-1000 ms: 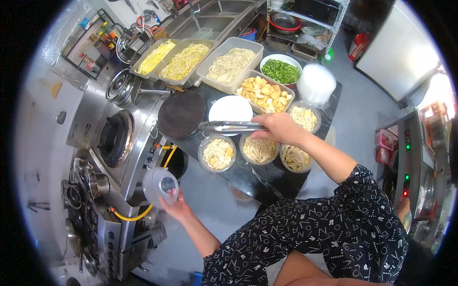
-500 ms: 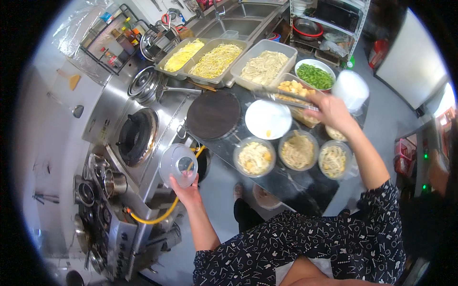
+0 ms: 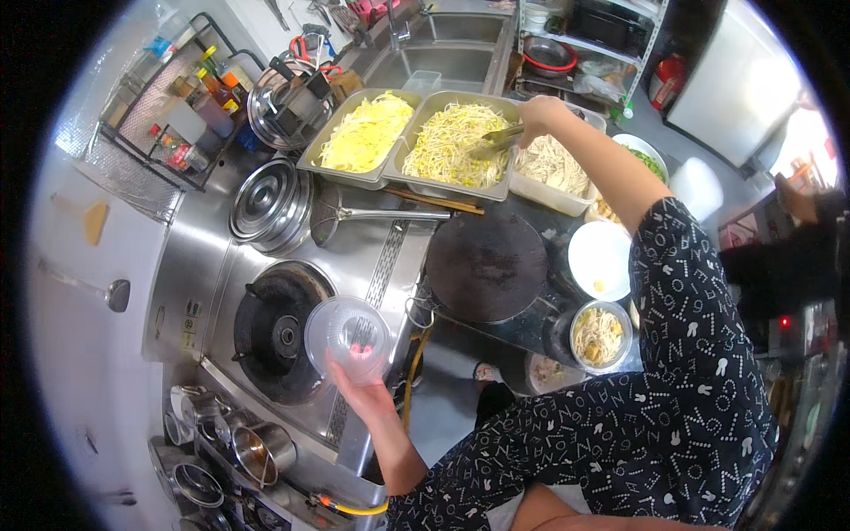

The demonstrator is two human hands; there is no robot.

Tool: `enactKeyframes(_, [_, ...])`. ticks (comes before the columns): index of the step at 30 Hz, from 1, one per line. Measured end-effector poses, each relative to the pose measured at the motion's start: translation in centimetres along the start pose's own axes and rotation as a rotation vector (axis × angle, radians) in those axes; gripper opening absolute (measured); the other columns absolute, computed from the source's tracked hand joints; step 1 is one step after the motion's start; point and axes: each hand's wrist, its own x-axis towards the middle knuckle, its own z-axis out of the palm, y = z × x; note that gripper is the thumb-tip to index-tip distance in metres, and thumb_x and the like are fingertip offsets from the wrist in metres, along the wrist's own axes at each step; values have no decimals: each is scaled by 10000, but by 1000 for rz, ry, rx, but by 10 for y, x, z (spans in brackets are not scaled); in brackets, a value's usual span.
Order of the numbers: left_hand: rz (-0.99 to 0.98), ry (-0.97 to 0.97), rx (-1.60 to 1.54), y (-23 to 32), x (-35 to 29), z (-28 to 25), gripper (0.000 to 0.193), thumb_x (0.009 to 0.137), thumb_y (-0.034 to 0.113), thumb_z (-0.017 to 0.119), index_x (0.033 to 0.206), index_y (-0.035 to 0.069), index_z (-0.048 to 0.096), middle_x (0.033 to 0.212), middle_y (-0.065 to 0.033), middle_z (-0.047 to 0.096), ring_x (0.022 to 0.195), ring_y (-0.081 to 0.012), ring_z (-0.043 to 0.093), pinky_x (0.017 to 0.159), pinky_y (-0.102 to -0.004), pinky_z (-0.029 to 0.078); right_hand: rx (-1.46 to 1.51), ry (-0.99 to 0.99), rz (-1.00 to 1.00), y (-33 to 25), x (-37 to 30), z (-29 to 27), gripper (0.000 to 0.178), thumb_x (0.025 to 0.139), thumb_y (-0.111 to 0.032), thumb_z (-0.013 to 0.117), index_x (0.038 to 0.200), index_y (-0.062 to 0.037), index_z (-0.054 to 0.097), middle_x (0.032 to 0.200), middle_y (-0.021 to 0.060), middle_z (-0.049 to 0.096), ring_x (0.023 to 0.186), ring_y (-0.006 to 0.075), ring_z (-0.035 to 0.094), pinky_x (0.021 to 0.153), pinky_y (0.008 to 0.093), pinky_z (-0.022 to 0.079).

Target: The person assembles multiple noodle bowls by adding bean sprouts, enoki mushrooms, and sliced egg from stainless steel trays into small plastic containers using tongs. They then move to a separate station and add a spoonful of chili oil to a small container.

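Observation:
In my left hand (image 3: 365, 396) is a clear round plastic bowl (image 3: 341, 329), gripped from beneath; pinkish fingertips show through it, and no food is in it. My right hand (image 3: 542, 117) is closed round metal tongs (image 3: 506, 137), whose tips are in the bean sprouts (image 3: 456, 142) in a metal tray. Left of that tray sits another metal tray of yellow strips (image 3: 365, 133). To its right, partly behind my right forearm, a plastic tub holds pale shreds (image 3: 551, 165).
A dark round griddle plate (image 3: 487, 265) lies on the black counter beside a white plate (image 3: 599, 259). Nearer me stands a filled bowl (image 3: 599, 336). The gas burner (image 3: 283, 332) is below my left side. A ladle-shaped strainer (image 3: 390, 214) and chopsticks (image 3: 438, 200) lie behind.
My right hand has carried the tongs left and away from me, from over the yellow chunks into the bean sprouts. The left hand still holds the bowl. The view has shifted left.

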Motion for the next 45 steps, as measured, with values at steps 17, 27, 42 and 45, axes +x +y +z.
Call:
enactKeyframes(17, [-242, -495, -23, -60, 137, 180, 634, 907, 267, 692, 1376, 87, 305, 1298, -211, 462, 1145, -389, 545, 929, -553, 528, 637, 459, 48, 52, -85, -47, 462, 756, -478, 749, 995, -83, 750, 729, 66, 707, 615, 193, 666, 614, 330, 547])
enactKeyframes(27, [-347, -632, -7, -123, 203, 285, 576, 911, 143, 681, 1353, 88, 315, 1338, -151, 477, 1163, -365, 554, 884, -532, 556, 547, 333, -27, 59, -104, -113, 425, 774, -449, 751, 985, -80, 747, 721, 52, 687, 583, 158, 634, 531, 303, 516])
enactKeyframes(42, [-462, -886, 90, -112, 252, 282, 486, 971, 201, 512, 1421, 106, 353, 1348, -135, 503, 1160, -302, 579, 818, -469, 594, 282, 201, 109, 59, -61, -64, 596, 732, -595, 728, 1065, -100, 722, 974, 144, 712, 910, 307, 685, 815, 419, 541])
enactKeyframes(45, [-408, -805, 4, -110, 257, 277, 562, 919, 155, 525, 1444, 122, 327, 1374, -138, 479, 1207, -309, 545, 859, -512, 565, 179, 49, 128, 19, -41, -25, 576, 731, -540, 752, 1130, -129, 695, 908, 96, 717, 863, 278, 687, 773, 388, 541])
